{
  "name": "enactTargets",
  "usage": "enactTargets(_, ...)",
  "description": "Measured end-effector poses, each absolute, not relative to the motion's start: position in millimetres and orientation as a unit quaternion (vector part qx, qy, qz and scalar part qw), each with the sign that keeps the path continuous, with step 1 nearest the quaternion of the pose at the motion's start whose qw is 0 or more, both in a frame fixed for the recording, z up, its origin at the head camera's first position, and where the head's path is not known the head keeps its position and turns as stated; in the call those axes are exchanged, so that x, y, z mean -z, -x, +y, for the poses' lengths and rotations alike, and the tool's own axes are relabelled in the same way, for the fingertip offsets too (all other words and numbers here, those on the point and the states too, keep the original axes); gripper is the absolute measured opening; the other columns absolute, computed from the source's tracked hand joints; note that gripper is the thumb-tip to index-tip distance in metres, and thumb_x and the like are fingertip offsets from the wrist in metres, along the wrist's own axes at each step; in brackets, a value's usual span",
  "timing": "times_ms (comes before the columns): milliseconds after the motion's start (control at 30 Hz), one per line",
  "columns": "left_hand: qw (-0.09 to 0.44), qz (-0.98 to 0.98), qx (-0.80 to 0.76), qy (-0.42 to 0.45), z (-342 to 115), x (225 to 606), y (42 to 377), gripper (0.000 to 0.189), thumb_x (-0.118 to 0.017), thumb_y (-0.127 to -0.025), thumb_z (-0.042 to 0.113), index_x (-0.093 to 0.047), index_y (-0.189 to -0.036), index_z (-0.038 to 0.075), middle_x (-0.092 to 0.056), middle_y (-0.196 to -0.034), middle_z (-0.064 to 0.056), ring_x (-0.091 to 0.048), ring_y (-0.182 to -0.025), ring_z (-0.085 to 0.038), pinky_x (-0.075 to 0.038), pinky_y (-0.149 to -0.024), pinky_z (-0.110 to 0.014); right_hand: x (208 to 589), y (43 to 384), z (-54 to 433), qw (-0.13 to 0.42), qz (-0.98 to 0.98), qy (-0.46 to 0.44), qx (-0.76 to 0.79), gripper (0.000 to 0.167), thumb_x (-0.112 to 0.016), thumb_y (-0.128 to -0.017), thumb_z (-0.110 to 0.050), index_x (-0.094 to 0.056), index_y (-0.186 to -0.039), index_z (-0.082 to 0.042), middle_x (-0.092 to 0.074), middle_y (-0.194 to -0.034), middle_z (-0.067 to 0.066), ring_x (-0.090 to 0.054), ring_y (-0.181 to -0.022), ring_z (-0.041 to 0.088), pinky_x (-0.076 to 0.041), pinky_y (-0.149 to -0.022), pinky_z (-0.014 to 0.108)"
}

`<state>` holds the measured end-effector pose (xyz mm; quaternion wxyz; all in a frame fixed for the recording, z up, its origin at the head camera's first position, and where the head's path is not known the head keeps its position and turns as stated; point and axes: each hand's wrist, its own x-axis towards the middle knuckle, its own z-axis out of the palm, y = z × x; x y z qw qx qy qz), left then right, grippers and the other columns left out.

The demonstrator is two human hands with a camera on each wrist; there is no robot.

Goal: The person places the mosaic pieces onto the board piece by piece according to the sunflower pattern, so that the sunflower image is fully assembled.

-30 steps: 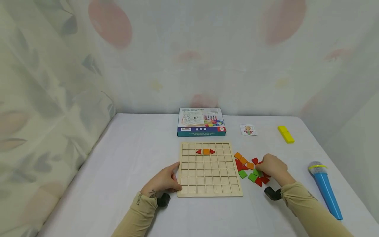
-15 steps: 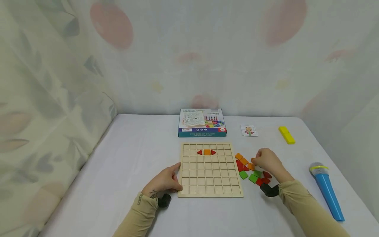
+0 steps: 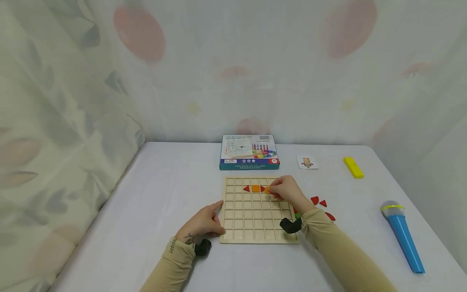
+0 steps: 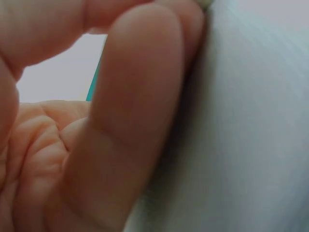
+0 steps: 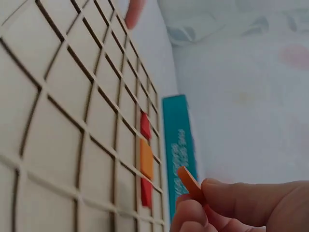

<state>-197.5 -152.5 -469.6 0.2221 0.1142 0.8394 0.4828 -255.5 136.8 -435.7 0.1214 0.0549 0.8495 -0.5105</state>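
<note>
White-clothed, our bench carried a pale wooden board of square recessed cells. A teal-sided cardboard box lay just beyond its far edge, so we judged movement tight there; the nearer rows of cells, with no pieces on them, gave freer passage.

Our left hand rested against the board's left edge, thumb and forefinger spread along it, with no piece visible in its fingers; we thought that contact useful for steadying. Our right hand was over the board's far right part, fingers nearly closed, pinching a small orange piece, tilted and raised, its full outline hidden. A black wrist device hung near the right edge, so that wrist wanted lifting.

An orange square tile sat between two red triangles close by; to avoid nudging them, we favoured levelling the pinched piece, squaring it to the ridges and lowering it straight.
</note>
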Motion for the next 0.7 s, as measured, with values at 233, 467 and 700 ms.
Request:
enactTargets(233,0.23,0.829,-0.499,-0.099,-151,470,197,0.1,-0.078,-0.064,0.0,-0.022,-0.147,0.003,-0.053,-0.062,-0.004,-0.053,-0.05,-0.012,-0.047,-0.049,-0.027,456,259,109,0.121,0.864,-0.052,0.486,0.01,-0.069,-0.08,-0.01,-0.068,-0.082,0.0,-0.061,-0.061,0.007,-0.052,-0.047,0.013,-0.047,-0.047,0.022)
enactTargets(467,0.229,0.831,-0.498,-0.096,-151,470,196,0.1,-0.078,-0.064,0.0,-0.023,-0.146,0.003,-0.054,-0.062,-0.004,-0.053,-0.05,-0.012,-0.047,-0.049,-0.026,462,258,101,0.124,0.867,-0.055,0.479,0.012,-0.071,-0.078,-0.012,-0.064,-0.077,-0.002,-0.057,-0.06,0.005,-0.047,-0.046,0.015,-0.042,-0.043,0.021)
enactTargets(700,0.228,0.83,-0.501,-0.096,-151,472,197,0.1,-0.078,-0.063,-0.002,-0.023,-0.146,0.002,-0.054,-0.062,-0.004,-0.052,-0.049,-0.011,-0.047,-0.048,-0.026,462,259,97,0.108,0.882,-0.05,0.456,0.012,-0.07,-0.079,-0.013,-0.064,-0.073,-0.004,-0.055,-0.057,0.003,-0.046,-0.045,0.013,-0.042,-0.044,0.022)
